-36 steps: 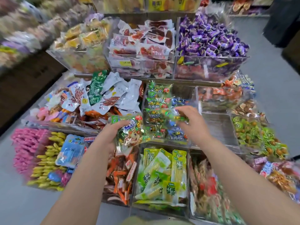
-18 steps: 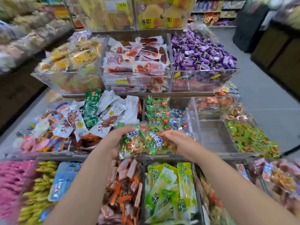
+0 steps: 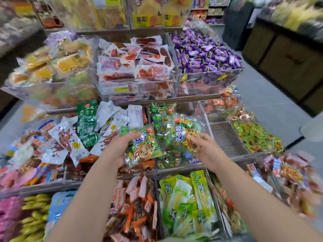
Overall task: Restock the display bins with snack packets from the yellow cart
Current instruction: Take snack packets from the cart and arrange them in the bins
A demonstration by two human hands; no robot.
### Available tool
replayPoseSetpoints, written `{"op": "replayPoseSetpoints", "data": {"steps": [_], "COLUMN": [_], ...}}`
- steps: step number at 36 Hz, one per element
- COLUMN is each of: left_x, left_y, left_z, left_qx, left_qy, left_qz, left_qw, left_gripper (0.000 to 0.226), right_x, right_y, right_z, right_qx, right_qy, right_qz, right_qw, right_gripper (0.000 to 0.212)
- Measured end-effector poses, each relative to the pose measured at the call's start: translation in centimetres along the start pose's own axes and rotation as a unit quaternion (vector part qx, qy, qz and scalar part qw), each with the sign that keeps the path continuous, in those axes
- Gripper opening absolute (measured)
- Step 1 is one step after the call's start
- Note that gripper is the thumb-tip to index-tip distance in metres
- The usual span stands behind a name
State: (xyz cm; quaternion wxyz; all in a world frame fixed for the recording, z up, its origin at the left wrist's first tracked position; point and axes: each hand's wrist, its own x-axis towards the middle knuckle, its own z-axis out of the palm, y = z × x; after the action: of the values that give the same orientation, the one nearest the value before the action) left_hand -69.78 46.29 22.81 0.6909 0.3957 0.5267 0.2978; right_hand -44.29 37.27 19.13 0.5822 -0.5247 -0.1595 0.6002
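Observation:
My left hand point(image 3: 116, 149) grips a green snack packet point(image 3: 143, 147) with a cartoon face, held over the middle tier of clear display bins. Beside it my right hand point(image 3: 204, 149) holds a second green packet point(image 3: 183, 131) of the same kind, tilted and slightly higher. Both packets hover above a clear bin point(image 3: 174, 167) that holds more of these green packets along with some blue ones. The yellow cart is out of view.
A nearly bare clear bin point(image 3: 225, 138) sits just right of my right hand. Purple candies point(image 3: 204, 51) and red-white packets point(image 3: 136, 63) fill the top tier. Yellow-green packets point(image 3: 188, 199) and orange snacks point(image 3: 136, 206) lie in the front row. A grey floor aisle runs on the right.
My right hand drew back from the bin to the stack in my left hand, took one green packet and lifted it to the right. The view tilted up.

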Motion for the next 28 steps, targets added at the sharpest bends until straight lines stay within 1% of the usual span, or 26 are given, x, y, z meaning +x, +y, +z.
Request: {"op": "replayPoseSetpoints", "data": {"steps": [1, 2, 4, 6, 7, 8, 9, 10, 12, 14, 15, 17, 19, 21, 22, 24, 26, 27, 28], "left_x": [0.2, 0.2, 0.2, 0.4, 0.6, 0.7, 0.8, 0.8, 0.9, 0.9, 0.9, 1.0, 1.0, 1.0, 1.0, 1.1, 1.3, 1.3, 1.4], "left_y": [0.0, 0.0, 0.1, 0.0, 0.0, 0.0, -0.1, -0.1, -0.3, -0.3, -0.4, -0.5, -0.7, -0.8, -0.8, -0.9, -0.9, -1.0, -0.9], "left_z": [0.1, 0.2, 0.7, 1.1, 1.2, 1.3, 1.4, 1.3, 1.2, 1.2, 1.3, 1.5, 1.7, 1.9, 1.9, 1.9, 1.8, 1.8, 1.8], "left_qx": [0.001, 0.002, 0.001, 0.011, 0.015, 0.022, 0.030, 0.036, 0.042, 0.045, 0.046, 0.052, 0.067, 0.080, 0.084, 0.090, 0.098, 0.100, 0.100], "left_qy": [-0.011, -0.024, -0.043, -0.041, -0.040, -0.042, -0.044, -0.047, -0.050, -0.047, -0.046, -0.042, -0.034, -0.026, -0.026, -0.021, -0.015, -0.013, -0.012], "left_qz": [-0.003, -0.009, -0.020, -0.021, -0.019, -0.018, -0.019, -0.023, -0.026, -0.027, -0.027, -0.027, -0.022, -0.019, -0.018, -0.019, -0.018, -0.019, -0.019], "left_qw": [1.000, 1.000, 0.999, 0.999, 0.999, 0.999, 0.998, 0.998, 0.998, 0.998, 0.998, 0.997, 0.997, 0.996, 0.996, 0.996, 0.995, 0.995, 0.995], "left_gripper": [0.104, 0.103, 0.110, 0.116, 0.116, 0.116, 0.115, 0.115, 0.118, 0.121, 0.122, 0.123, 0.121, 0.120, 0.123, 0.126, 0.121, 0.120, 0.118], "right_x": [-0.1, -0.2, -0.2, -0.1, -0.2, -0.4, -0.5, -0.5, -0.5, -0.2, -0.1, 0.1, 0.4, 0.6, 0.5, 0.5, 0.7, 1.1, 1.5], "right_y": [0.1, 0.4, 0.8, 1.2, 1.3, 1.3, 1.4, 1.4, 1.5, 1.6, 1.7, 1.8, 1.9, 1.5, 1.4, 1.1, 0.8, 0.8, 0.8], "right_z": [0.3, 0.7, 1.5, 2.1, 2.4, 2.6, 2.8, 2.9, 2.9, 2.9, 2.8, 2.5, 2.1, 2.1, 2.2, 2.5, 2.8, 2.8, 2.7], "right_qx": [0.026, 0.045, 0.045, 0.007, -0.017, -0.037, -0.053, -0.068, -0.121, -0.212, -0.249, -0.293, -0.297, -0.302, -0.301, -0.274, -0.221, -0.199, -0.186], "right_qy": [-0.005, -0.006, -0.003, -0.003, -0.004, -0.006, -0.006, -0.001, 0.023, 0.065, 0.078, 0.082, 0.034, -0.021, -0.039, -0.036, 0.007, 0.026, 0.034], "right_qz": [0.002, 0.007, 0.013, 0.006, 0.000, -0.007, -0.014, -0.022, -0.049, -0.086, -0.098, -0.104, -0.082, -0.041, -0.023, -0.011, -0.003, 0.010, 0.029], "right_qw": [1.000, 0.999, 0.999, 1.000, 1.000, 0.999, 0.998, 0.997, 0.991, 0.971, 0.960, 0.947, 0.951, 0.952, 0.953, 0.961, 0.975, 0.980, 0.982], "right_gripper": [0.023, 0.027, 0.049, 0.075, 0.084, 0.088, 0.087, 0.081, 0.060, 0.037, 0.039, 0.051, 0.054, 0.072, 0.077, 0.078, 0.077, 0.074, 0.066]}}
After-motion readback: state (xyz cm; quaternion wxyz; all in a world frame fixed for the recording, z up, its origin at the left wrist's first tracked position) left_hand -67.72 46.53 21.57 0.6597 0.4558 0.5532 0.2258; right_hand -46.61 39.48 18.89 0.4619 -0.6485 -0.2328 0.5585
